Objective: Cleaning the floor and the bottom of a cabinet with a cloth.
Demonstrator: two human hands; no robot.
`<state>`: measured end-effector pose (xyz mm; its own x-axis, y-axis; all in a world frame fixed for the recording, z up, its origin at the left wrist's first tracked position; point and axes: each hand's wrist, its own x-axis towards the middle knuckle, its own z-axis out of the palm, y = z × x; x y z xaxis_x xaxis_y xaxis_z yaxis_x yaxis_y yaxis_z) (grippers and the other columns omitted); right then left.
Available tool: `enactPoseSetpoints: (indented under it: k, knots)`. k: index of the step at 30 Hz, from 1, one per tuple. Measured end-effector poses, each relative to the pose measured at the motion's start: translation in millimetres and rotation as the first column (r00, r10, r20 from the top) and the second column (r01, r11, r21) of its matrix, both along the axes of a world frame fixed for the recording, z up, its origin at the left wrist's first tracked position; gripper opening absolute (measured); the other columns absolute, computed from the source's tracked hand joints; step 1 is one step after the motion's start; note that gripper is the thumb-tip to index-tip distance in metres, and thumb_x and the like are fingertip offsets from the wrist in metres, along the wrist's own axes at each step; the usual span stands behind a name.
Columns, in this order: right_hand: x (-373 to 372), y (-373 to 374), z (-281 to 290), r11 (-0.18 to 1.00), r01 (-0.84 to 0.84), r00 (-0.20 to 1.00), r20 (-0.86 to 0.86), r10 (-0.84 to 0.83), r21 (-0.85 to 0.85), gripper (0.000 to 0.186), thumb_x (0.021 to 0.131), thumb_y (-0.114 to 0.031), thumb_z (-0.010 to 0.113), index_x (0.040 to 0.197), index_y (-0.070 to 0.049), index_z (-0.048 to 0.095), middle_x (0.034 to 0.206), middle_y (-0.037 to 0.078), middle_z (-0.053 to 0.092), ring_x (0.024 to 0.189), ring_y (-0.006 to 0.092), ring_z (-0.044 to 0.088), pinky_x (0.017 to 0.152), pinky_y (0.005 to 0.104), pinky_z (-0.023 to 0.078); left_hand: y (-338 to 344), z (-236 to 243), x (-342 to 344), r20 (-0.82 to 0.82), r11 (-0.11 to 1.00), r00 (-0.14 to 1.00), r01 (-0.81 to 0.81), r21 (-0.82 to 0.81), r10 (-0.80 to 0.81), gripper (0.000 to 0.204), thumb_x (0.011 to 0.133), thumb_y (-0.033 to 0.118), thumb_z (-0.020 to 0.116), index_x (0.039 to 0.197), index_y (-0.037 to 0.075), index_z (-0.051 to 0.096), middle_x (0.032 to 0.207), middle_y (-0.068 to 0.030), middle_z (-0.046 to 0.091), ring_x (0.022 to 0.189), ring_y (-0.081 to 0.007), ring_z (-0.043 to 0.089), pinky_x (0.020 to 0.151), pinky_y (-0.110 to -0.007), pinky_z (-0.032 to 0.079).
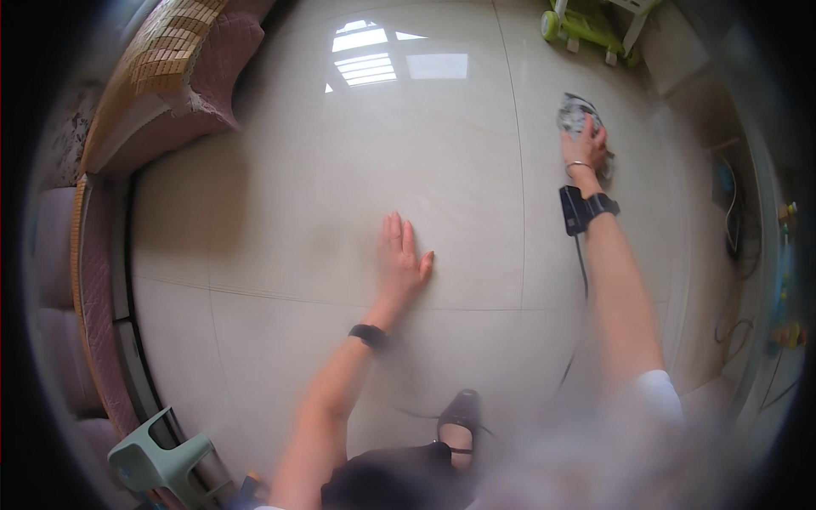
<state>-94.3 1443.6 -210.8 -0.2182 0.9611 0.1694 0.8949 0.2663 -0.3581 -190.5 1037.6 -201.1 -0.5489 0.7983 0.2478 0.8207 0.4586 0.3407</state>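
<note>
My right hand [585, 146] reaches far out to the right and presses a crumpled grey-and-white cloth [575, 109] onto the tiled floor [340, 178]. The fingers lie over the cloth, and part of it shows beside the wrist. Near the middle, my left hand [403, 257] rests palm down on the bare tile with its fingers stretched out and the thumb apart. It holds nothing. A black band [369, 337] circles the left wrist. On the right wrist sits a strapped black box [575, 210] with a cable running back toward me.
A sofa with a pink cover [212, 110] and a beaded mat [178, 42] lines the left side. A pale green stool [166, 459] stands at the lower left. A green-and-white wheeled thing [595, 34] is at the far right. Cables [733, 221] hang along the right side.
</note>
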Motion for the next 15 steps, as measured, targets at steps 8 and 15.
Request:
enactPoseSetpoints:
  k: [8,15]
  knots:
    - [-176.3,-258.9,24.0,0.406,-0.911,0.412,-0.161,0.897,-0.067,0.067,0.069,-0.021,0.074,0.131,-0.030,0.049,0.145,0.007,0.038,0.129,0.0314,0.040,0.104,0.0459,0.035,3.6,10.5,-4.9,0.143,0.998,0.989,-0.036,0.049,0.029,0.063,0.076,0.020,0.068,0.128,-0.006,0.043,0.140,-0.0278,0.036,0.132,-0.0430,0.033,0.108,-0.049,0.029]
    - [-45.8,-121.3,18.2,0.561,-0.820,0.559,-0.051,0.828,0.112,0.066,0.070,-0.013,0.068,0.132,-0.024,0.050,0.140,0.011,0.044,0.124,0.0307,0.046,0.098,0.0437,0.039,-6.4,-9.7,-10.3,-0.017,0.999,1.000,0.007,0.046,-0.006,0.063,0.075,0.016,0.068,0.128,-0.007,0.043,0.141,-0.0269,0.036,0.132,-0.0425,0.033,0.108,-0.049,0.032]
